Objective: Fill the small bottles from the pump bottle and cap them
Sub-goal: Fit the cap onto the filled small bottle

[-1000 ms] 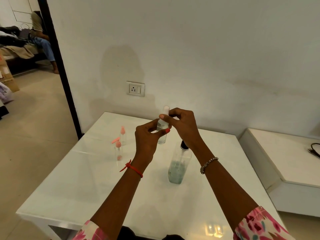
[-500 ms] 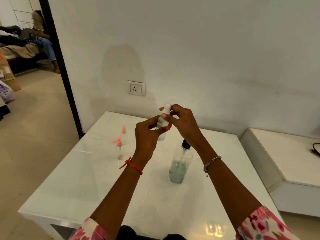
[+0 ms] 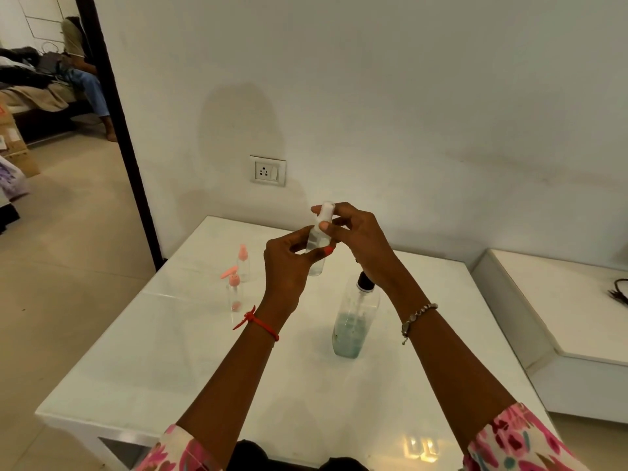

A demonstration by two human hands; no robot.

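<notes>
I hold a small clear bottle [image 3: 316, 253] upright above the white table [image 3: 170, 351]. My left hand [image 3: 285, 266] grips its body. My right hand [image 3: 356, 239] pinches its white cap [image 3: 325, 214] between thumb and fingers. Below my right wrist stands a large clear bottle [image 3: 353, 321] with a black top and bluish liquid in its lower part. Two small clear bottles with pink tops stand to the left: one with a pump head [image 3: 233, 290] and one further back [image 3: 243, 261].
A wall with a socket plate [image 3: 268, 171] rises just behind the table. A low white platform [image 3: 557, 300] with a dark cable [image 3: 618, 294] lies to the right. Through a doorway at the left a person sits on a sofa [image 3: 81, 73].
The small bottle and both hands have risen slightly. My right fingers have shifted around the white cap.
</notes>
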